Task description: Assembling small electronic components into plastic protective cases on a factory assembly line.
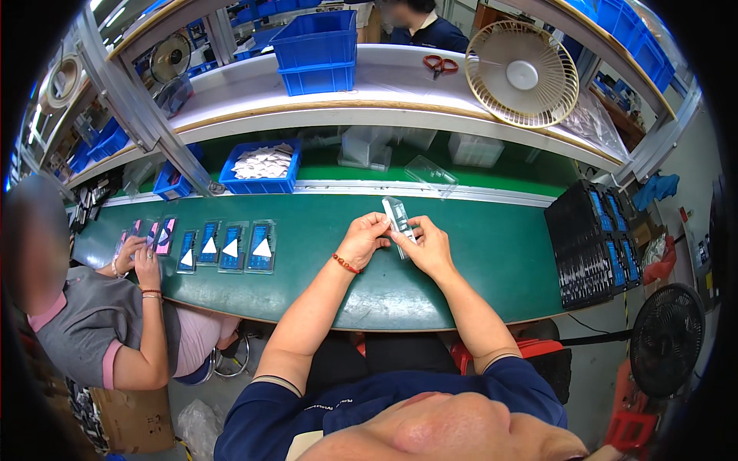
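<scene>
Clear case (397, 215) partly covered, contents hard to make out. Left hand (364, 240) and right hand (429, 244) pinch it from either side, angled inward above green bench (492, 253).

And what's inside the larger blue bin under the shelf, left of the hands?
The blue bin holds a heap of flat white pieces. The top pieces cover the lower ones and the bin's floor, so anything else underneath cannot be seen.

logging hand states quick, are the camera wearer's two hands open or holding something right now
Left hand: closed, holding a clear plastic case at its left side.
Right hand: closed, holding the same case's right side.
</scene>
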Demonstrator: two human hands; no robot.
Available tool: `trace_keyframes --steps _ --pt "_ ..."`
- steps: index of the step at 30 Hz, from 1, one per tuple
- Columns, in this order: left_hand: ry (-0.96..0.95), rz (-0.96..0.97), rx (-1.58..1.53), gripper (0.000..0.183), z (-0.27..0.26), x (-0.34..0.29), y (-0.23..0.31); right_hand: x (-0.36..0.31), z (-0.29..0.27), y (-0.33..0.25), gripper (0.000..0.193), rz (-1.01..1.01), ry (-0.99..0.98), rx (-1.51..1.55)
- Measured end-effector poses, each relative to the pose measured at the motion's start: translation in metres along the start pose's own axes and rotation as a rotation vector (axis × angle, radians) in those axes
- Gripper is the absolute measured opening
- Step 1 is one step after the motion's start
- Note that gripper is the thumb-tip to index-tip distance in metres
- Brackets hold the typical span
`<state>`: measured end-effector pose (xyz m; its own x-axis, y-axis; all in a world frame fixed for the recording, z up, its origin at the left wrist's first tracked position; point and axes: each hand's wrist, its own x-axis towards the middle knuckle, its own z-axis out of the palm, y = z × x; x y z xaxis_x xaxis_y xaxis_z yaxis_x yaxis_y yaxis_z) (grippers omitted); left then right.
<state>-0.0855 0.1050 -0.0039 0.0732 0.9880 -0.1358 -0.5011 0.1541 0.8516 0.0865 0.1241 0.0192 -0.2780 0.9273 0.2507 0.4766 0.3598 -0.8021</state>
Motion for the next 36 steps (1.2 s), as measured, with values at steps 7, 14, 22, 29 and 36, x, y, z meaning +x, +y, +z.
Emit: trace_keyframes --steps 7,14,22,29,36 --pt "0.112 -0.158 -0.01 0.009 -0.021 0.001 0.009 0.001 -0.014 0.002 0.054 0.212 -0.007 0.155" --pt "0.336 -0.092 0.815 0.014 -0.04 -0.013 0.044 0.026 -0.039 0.004 0.062 -0.019 0.056 -0.502" --pt "-0.09 0.618 1.588 0.039 0.023 -0.021 -0.005 0.122 -0.044 0.109 0.062 -0.207 0.019 -0.475" --pt "-0.151 0.521 1.562 0.039 0.02 -0.028 -0.001 0.096 -0.048 0.076 0.06 -0.186 0.184 -0.506" --pt "0.084 0.34 0.269 0.019 0.012 -0.011 -0.007 0.01 -0.009 0.001 0.058 -0.305 -0.098 0.041"
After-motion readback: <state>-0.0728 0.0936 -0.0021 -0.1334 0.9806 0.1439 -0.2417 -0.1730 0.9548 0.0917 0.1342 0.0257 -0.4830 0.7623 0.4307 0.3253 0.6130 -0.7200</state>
